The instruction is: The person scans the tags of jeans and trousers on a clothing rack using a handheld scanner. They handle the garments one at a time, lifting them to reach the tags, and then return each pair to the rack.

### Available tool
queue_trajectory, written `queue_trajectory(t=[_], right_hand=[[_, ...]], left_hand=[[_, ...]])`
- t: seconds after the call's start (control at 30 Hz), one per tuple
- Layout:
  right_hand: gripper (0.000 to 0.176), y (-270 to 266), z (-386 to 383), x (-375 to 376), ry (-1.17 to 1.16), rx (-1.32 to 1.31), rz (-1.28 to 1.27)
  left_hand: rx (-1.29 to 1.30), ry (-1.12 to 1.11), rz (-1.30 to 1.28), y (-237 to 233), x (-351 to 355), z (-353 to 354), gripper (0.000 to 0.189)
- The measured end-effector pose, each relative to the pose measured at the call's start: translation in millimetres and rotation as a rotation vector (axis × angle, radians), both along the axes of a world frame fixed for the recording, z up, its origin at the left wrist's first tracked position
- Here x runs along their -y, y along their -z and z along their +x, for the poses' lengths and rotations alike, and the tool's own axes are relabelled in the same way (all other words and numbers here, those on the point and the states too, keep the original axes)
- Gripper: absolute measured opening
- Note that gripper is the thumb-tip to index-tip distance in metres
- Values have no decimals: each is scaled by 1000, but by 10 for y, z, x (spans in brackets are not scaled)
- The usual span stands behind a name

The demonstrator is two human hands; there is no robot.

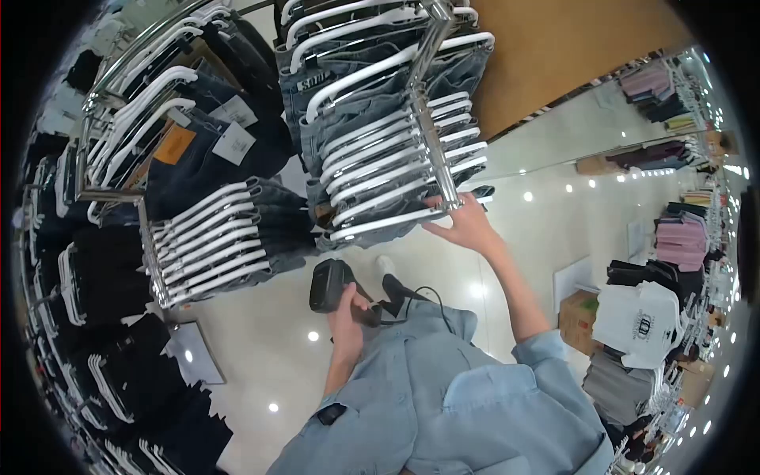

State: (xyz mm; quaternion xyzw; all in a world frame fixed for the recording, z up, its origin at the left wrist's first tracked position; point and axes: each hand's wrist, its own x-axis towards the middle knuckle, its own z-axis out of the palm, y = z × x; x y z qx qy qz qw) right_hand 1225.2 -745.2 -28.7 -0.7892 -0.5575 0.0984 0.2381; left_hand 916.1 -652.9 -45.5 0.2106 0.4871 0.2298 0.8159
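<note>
My left hand (346, 317) is closed around a black handheld device (328, 286), with a dark cable hanging near it. Farther right, my right hand (467, 224) is at the end of a chrome rail (430, 134), beside the front white hanger (388, 226). Its thumb and a finger are at the hanger's end; whether they grip it cannot be made out. Folded grey jeans (463, 75) hang on white hangers along this rail. Left of them, more jeans (277, 261) hang on a lower rail, and dark jeans with white tags (234, 143) hang above.
Racks of black clothes (111, 277) stand on the left. On the right are a white shirt (637, 321), grey garments (621, 386), pink garments (682, 241) and a cardboard box (578, 321). A brown panel (570, 47) is at the top. The glossy floor (261, 340) shows between racks.
</note>
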Motion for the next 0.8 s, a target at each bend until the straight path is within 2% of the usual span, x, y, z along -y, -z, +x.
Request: queue_trajectory(t=[0.1, 0.2, 0.23, 0.33, 0.4, 0.5, 0.57, 0.67, 0.8], right_hand=[[45, 158, 98, -29, 18, -29, -107], [59, 391, 302, -124, -78, 102, -417], [58, 406, 336, -108, -87, 38, -362], [57, 349, 318, -96, -113, 92, -316], [57, 250, 278, -87, -58, 64, -395], [56, 315, 260, -78, -50, 97, -303], [54, 293, 285, -119, -32, 60, -356], [59, 240, 215, -202, -35, -269, -261], [62, 196, 63, -238, 49, -290, -224]], left_hand=[[-14, -80, 38, -98, 263, 17, 12], [51, -151, 12, -89, 490, -6, 13], [48, -151, 24, -98, 560, -7, 13], [36, -189, 46, -122, 743, -51, 14], [31, -208, 71, -147, 827, -101, 13], [28, -237, 113, -223, 894, -176, 13], [21, -244, 142, -225, 906, -232, 12], [23, -233, 154, -213, 920, -359, 12], [27, -180, 150, -202, 822, -473, 12]])
